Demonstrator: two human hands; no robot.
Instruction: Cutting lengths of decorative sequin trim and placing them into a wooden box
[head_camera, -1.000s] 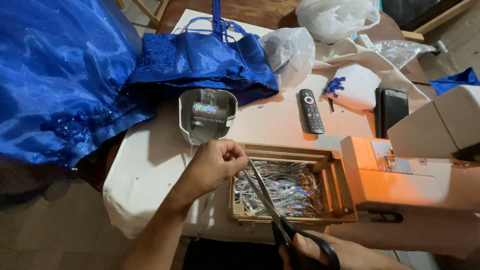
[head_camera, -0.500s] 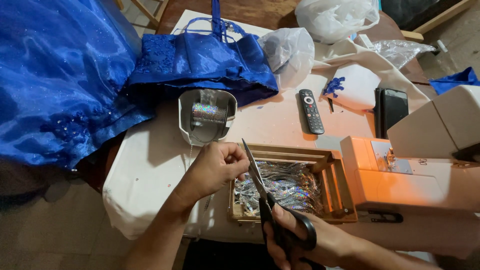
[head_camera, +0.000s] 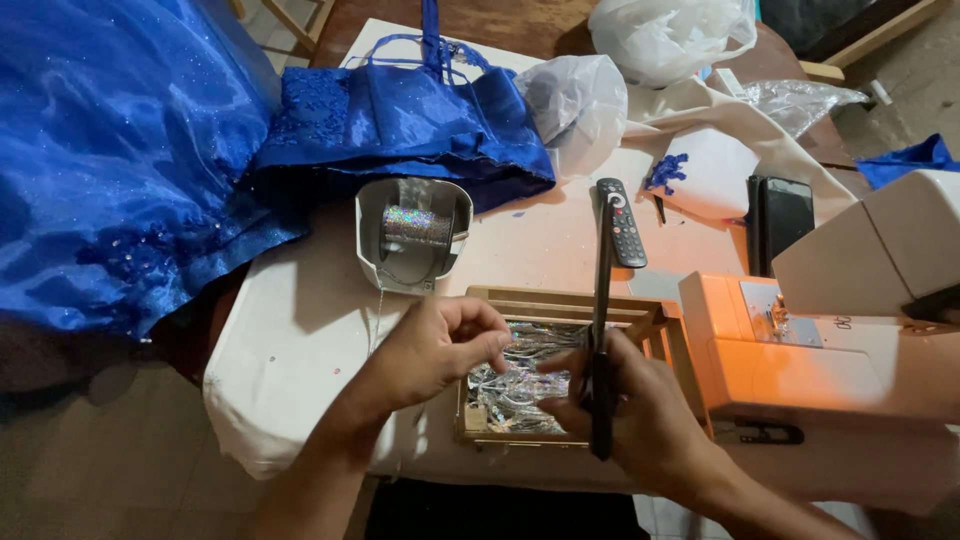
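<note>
My right hand (head_camera: 640, 420) grips black scissors (head_camera: 601, 300) with the blades shut and pointing up and away over a small wooden tray (head_camera: 560, 303). The tray holds a heap of cut silvery sequin trim (head_camera: 520, 375). My left hand (head_camera: 435, 345) hovers at the tray's left edge, fingers pinched together; a thin thread seems to run from it up to a spool of iridescent sequin string (head_camera: 415, 226) lying in a white bowl (head_camera: 372, 250). The fingertips of both hands nearly meet over the tray.
A blue satin dress (head_camera: 150, 150) covers the table's left and back. An orange and white sewing machine (head_camera: 840, 330) stands at the right. Behind the tray lie a black remote (head_camera: 624, 225), a dark phone (head_camera: 782, 215), white cloth (head_camera: 715, 170) and plastic bags (head_camera: 670, 30).
My right hand rose from the bottom edge and swung the scissors from a leftward slant to nearly upright over the tray. My left hand dropped slightly and moved right.
</note>
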